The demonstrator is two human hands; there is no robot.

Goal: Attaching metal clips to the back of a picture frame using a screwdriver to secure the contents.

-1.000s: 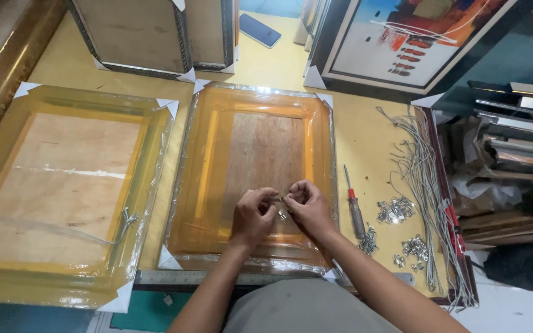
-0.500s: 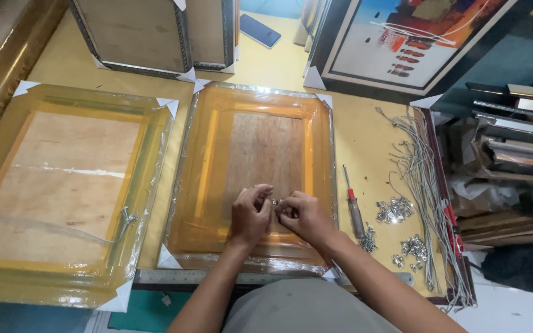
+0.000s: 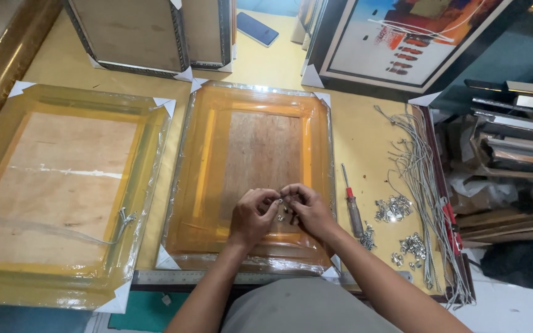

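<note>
Both hands meet over the lower middle of a plastic-wrapped wooden picture frame (image 3: 205,154) that lies face down with its brown backing board up. My left hand (image 3: 251,216) and my right hand (image 3: 306,209) pinch small metal hardware pieces (image 3: 286,209) between their fingertips, right above the backing board. The pieces are tiny and partly hidden by the fingers.
A second wrapped frame (image 3: 63,185) with a hanging wire lies at the left. A red-handled screwdriver (image 3: 353,206), piles of metal hangers (image 3: 393,209), and a bundle of grey wires (image 3: 421,179) sit at the right. Framed pictures lean at the back; a phone (image 3: 257,28) lies there.
My hands have stayed in the same spot; the fingers have shifted slightly around the small metal pieces.
</note>
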